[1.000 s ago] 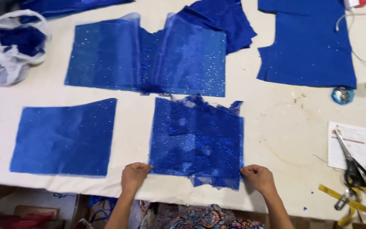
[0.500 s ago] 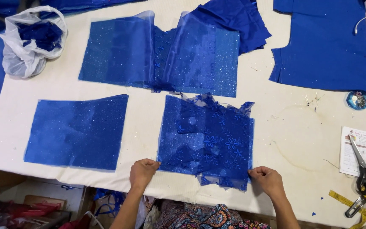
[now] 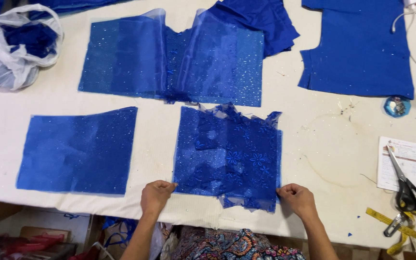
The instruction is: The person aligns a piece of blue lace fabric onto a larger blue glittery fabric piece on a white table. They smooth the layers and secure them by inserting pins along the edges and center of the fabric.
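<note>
Covering white table, blue fabric pieces

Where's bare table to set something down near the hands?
Widest free patch: right of the floral lace panel, below the plain blue piece, left of the paper slip. Narrow strip between lace panel and left sparkly panel. Crowded: scissors, tape measure far right.

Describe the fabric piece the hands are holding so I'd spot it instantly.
On the white table, look at the near edge, centre. The floral lace piece lies between the left hand and right hand. Unlike the plain sparkly panel beside it, it has embroidered flowers and ragged edges.
</note>
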